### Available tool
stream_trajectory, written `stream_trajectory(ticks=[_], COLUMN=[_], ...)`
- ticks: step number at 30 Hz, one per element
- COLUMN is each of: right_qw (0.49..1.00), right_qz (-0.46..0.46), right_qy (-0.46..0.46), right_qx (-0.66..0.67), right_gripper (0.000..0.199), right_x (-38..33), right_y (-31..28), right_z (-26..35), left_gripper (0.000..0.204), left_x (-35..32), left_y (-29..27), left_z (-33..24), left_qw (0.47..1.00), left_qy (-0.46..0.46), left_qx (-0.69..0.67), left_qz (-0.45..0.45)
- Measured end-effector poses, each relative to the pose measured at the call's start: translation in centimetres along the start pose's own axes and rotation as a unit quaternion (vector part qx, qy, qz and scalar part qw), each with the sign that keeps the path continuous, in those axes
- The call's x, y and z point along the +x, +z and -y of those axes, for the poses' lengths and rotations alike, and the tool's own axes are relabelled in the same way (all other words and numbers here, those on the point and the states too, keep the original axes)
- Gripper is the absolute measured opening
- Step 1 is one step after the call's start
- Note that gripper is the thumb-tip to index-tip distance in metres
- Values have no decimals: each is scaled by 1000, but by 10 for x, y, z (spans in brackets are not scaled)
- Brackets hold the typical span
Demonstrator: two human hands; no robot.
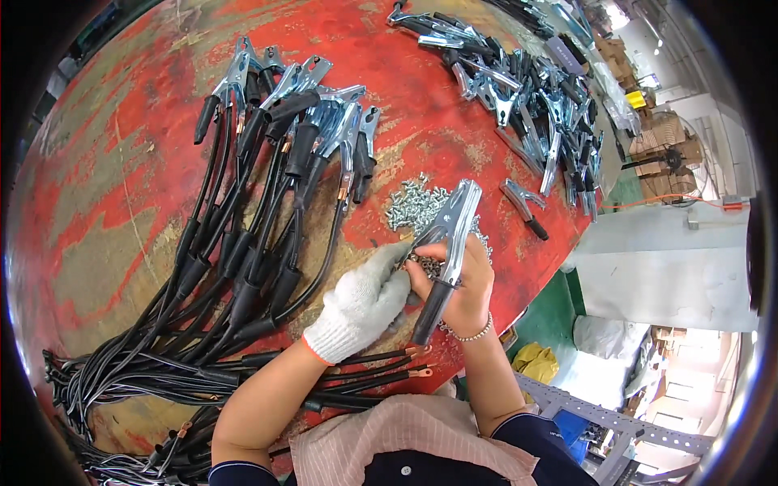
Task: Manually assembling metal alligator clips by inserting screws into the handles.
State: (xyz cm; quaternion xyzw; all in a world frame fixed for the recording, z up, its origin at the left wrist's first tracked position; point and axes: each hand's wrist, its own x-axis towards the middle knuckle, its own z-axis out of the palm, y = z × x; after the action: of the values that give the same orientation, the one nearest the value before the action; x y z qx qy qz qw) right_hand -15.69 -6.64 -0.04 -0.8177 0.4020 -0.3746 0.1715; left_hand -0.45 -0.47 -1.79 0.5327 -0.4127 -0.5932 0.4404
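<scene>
In front of my body, over the table, I hold a silver spring clamp point(463, 223) with its jaws pointing away from me. My bare right hand point(470, 287), with a beaded bracelet at the wrist, is closed around it; a black-sleeved handle point(433, 312) sticks out toward me. My left hand point(365, 296), in a white knit glove, is closed at the clamp's left side. Its fingertips meet my right thumb there, and any small part between them is hidden. Just beyond my hands lies a pile of small silver screws point(415, 201), and some small nuts point(429, 266) show under the clamp.
Cables with clamps attached point(300, 154) lie in a bundle on the left of the worn red table point(421, 81). Bare copper cable lugs point(421, 372) lie near my left forearm. A heap of clamps point(527, 97) covers the far right. One loose clamp point(525, 206) sits near the right edge.
</scene>
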Motion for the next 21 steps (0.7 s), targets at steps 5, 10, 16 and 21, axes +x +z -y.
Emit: stream_trajectory(ticks=[5,10,16,21], right_qw=[1000,999,999,999], right_qz=[0,-14,-23,-15], right_qy=[-21,-33,-28,-35], right_qx=[3,19,16,-6], right_gripper=[24,24,24,24], right_x=[-2,-1,-2,0], right_y=[0,3,6,2], right_z=[-4,-3,-4,-2], left_gripper=[37,37,37,38], left_x=[0,0,0,0], left_y=[0,-1,0,0], left_z=[-7,-6,-3,-5], left_qw=[1000,1000,998,999], left_qy=[-21,-27,-46,-31], left_qx=[0,-6,-49,-25], left_qz=[6,10,19,7])
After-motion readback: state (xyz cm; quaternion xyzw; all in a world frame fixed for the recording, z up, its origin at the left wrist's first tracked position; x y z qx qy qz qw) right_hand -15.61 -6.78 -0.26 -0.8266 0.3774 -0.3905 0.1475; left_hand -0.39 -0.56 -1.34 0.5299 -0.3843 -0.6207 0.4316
